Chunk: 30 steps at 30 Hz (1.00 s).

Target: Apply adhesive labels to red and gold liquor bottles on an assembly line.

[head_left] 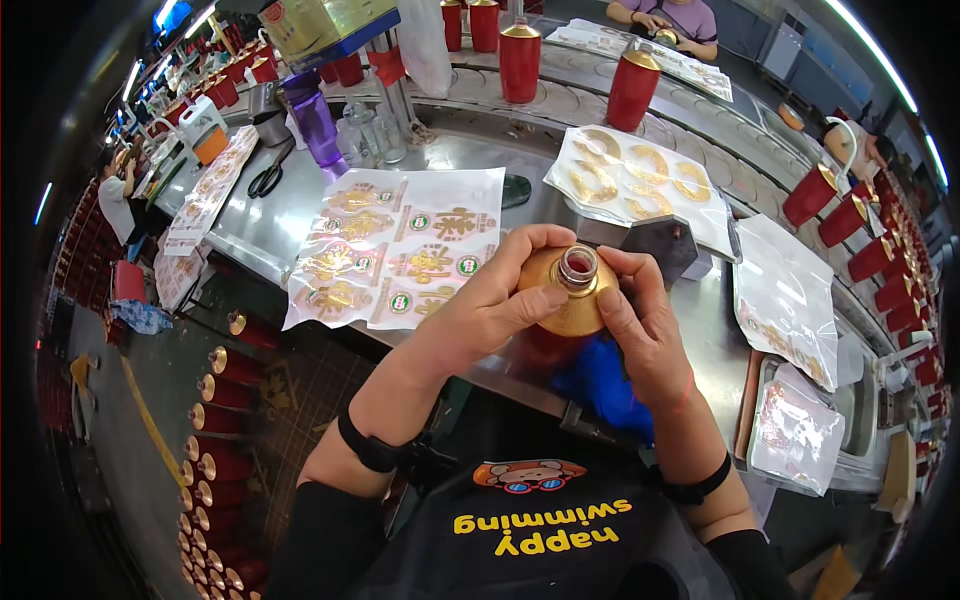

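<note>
Between my two hands, close in front of me, is a red bottle (562,308) with a gold shoulder and an uncapped glass neck. My left hand (505,290) wraps its left side, thumb laid across the gold shoulder. On the other side my right hand (642,315) grips the shoulder with thumb and fingers. Just left of my left hand lies a sheet of gold and green decals (400,245). Past the bottle, a stack of sheets with curved gold decals (640,180) rests by a dark block (665,245). The bottle's lower body is mostly hidden.
Behind the bench runs a conveyor carrying red bottles (520,65). Scissors (268,180) and a purple cup (312,120) stand or lie at the left. Blue cloth (605,390) hangs below my right hand. More bottles (222,420) fill the lower left. Another person (680,25) works opposite.
</note>
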{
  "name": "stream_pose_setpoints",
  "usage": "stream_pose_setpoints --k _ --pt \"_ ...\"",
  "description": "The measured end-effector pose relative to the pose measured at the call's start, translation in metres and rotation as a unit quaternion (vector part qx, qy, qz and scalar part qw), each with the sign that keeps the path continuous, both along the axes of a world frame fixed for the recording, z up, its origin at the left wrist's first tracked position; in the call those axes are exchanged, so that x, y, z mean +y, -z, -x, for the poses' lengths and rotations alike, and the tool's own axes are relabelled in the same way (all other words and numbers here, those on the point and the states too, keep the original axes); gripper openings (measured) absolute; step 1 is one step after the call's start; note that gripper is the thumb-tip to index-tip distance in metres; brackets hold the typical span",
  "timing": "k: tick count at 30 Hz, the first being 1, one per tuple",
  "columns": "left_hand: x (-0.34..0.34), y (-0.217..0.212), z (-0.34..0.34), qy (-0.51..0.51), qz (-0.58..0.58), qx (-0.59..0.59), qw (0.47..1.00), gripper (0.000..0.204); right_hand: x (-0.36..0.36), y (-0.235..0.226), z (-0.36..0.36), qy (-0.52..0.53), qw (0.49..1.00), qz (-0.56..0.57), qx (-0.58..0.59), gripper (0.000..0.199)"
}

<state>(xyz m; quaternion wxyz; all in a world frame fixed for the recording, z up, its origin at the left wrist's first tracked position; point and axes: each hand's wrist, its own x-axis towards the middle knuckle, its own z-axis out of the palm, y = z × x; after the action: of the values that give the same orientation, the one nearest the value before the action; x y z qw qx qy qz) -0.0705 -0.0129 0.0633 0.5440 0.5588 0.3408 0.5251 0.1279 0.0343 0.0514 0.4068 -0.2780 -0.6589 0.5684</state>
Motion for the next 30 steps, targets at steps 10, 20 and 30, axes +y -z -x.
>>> stream_pose_setpoints --k 10,20,30 --pt "0.002 -0.003 0.003 -0.020 -0.019 0.106 0.994 0.057 0.001 0.000 0.001 -0.016 1.000 0.006 0.016 0.044" --pt "-0.007 0.021 -0.002 -0.040 -0.073 0.050 0.995 0.094 -0.001 -0.004 -0.010 0.037 0.991 -0.121 -0.034 0.045" --pt "-0.007 0.038 -0.007 -0.125 -0.145 0.138 0.972 0.088 -0.008 -0.065 -0.025 -0.084 0.790 -0.575 -0.196 0.030"
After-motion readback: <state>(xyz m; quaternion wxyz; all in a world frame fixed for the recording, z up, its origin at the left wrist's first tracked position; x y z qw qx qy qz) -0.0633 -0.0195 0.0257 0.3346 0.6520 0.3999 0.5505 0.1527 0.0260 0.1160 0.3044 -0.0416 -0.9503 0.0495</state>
